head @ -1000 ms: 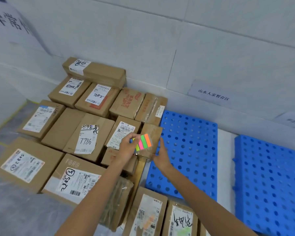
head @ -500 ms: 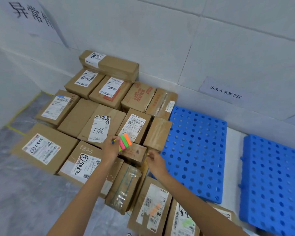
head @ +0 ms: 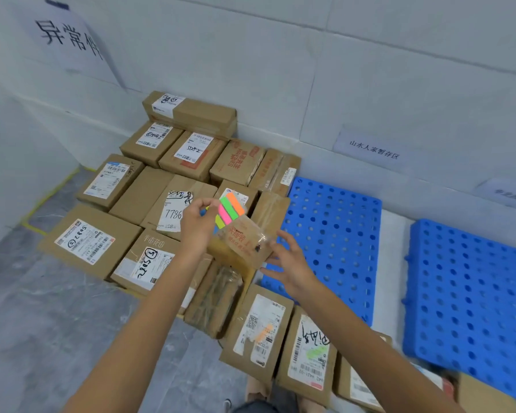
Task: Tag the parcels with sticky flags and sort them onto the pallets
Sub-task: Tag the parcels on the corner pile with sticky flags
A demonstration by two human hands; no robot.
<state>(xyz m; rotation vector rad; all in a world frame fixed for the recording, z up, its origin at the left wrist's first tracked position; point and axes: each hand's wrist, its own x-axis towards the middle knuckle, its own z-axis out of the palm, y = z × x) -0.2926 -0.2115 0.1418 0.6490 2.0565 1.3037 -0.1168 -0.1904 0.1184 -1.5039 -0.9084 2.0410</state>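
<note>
Grey floor (head: 57,323) holds tagged parcels (head: 259,329) nearest you. Your left hand (head: 197,231) pinches the sticky flags (head: 231,208) at a blurred small parcel (head: 242,245) raised over the pile; your right hand (head: 292,266) touches its edge, fingers spread. Beyond lie stacked parcels (head: 188,114) and a blue pallet (head: 334,222), partly behind your arm.

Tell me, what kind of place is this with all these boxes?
Probably a parcel sorting or storage room: labelled cardboard parcels crowd the floor, blue plastic pallets lie beside them, and paper signs hang on the wall.
</note>
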